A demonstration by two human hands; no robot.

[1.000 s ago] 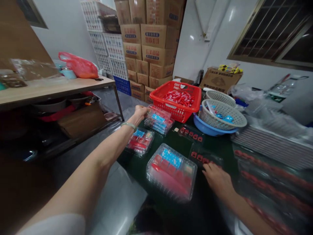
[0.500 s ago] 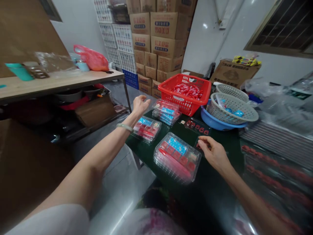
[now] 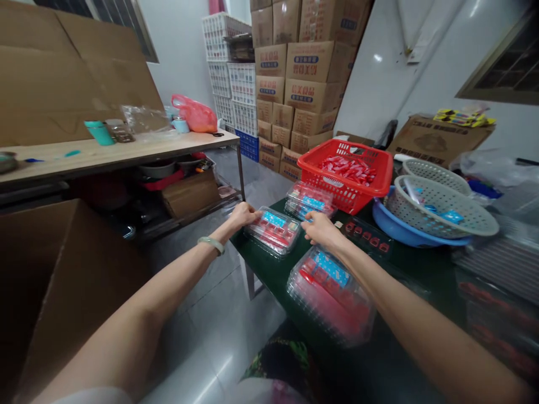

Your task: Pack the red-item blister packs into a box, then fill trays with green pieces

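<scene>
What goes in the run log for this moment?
left hand: at left end of clear plastic tray | right hand: at its right corner | nearby: stacked clear trays, red plastic basket

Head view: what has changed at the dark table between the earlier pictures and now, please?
The left hand came back from the stack of clear trays and the right hand moved up from beside the large clear tray; both now seem to hold the small clear tray at its two ends. The red basket stayed as it was.
</scene>
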